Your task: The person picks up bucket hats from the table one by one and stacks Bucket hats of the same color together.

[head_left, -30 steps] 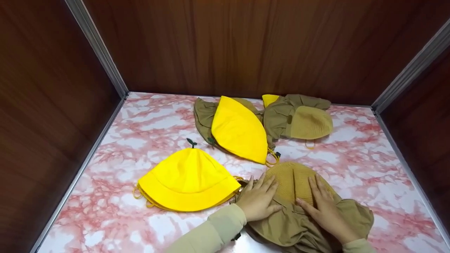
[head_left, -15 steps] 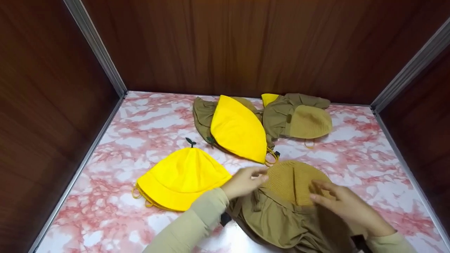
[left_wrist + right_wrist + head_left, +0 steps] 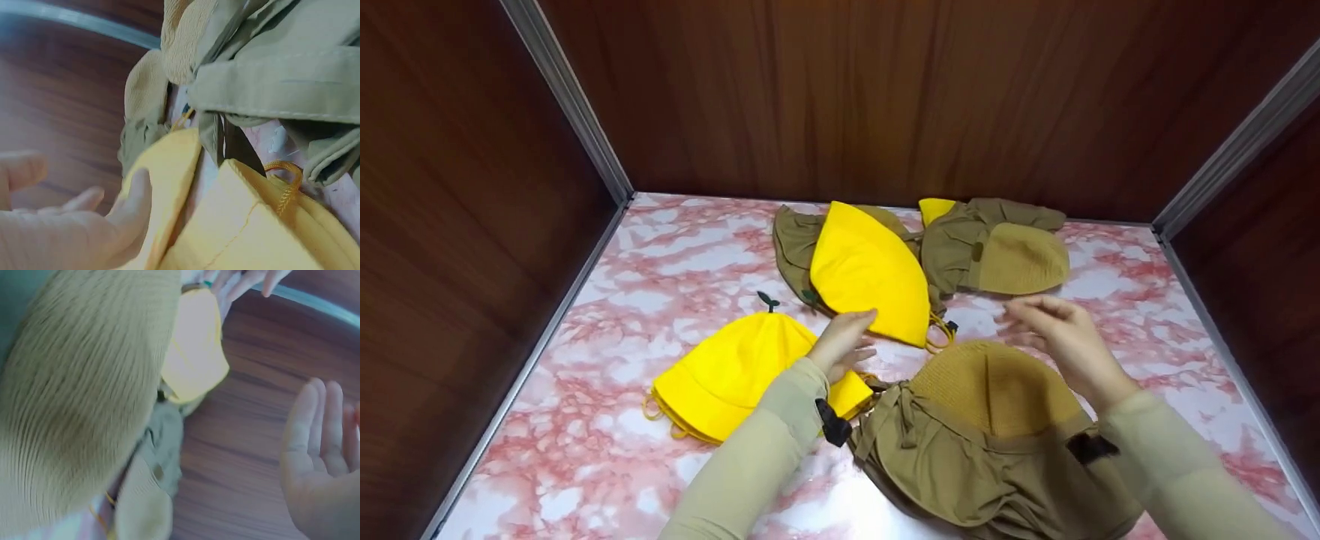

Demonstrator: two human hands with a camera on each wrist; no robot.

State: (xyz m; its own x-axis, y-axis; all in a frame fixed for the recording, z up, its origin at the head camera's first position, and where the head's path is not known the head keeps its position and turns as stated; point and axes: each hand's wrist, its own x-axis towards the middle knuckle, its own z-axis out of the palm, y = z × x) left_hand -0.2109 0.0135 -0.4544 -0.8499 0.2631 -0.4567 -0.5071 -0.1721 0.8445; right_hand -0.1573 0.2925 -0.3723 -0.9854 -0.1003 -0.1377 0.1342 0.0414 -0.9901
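Note:
In the head view my left hand (image 3: 842,346) hovers over the right side of a yellow bucket hat (image 3: 712,382) topped with a green sprout. Its fingers are loosely extended and hold nothing. My right hand (image 3: 1065,341) is above the far right edge of a sun hat (image 3: 960,480), fingers relaxed and also holding nothing. That hat has a tan woven crown, an olive cloth brim and a small bow; it lies flat at the front right. The right wrist view shows its ribbed crown (image 3: 95,399) close up, apart from the hand.
Behind lies a second yellow hat (image 3: 870,270) on top of an olive hat (image 3: 791,251). Beside them, a tan and olive hat (image 3: 1024,259) partly covers a yellow piece (image 3: 936,211). Brown wood-grain panels (image 3: 870,97) enclose the pink marbled tabletop (image 3: 585,352).
Both hands have lifted off the front sun hat, where they lay flat on its crown. The left moved left and away from me, the right up and farther back. The hats stayed put.

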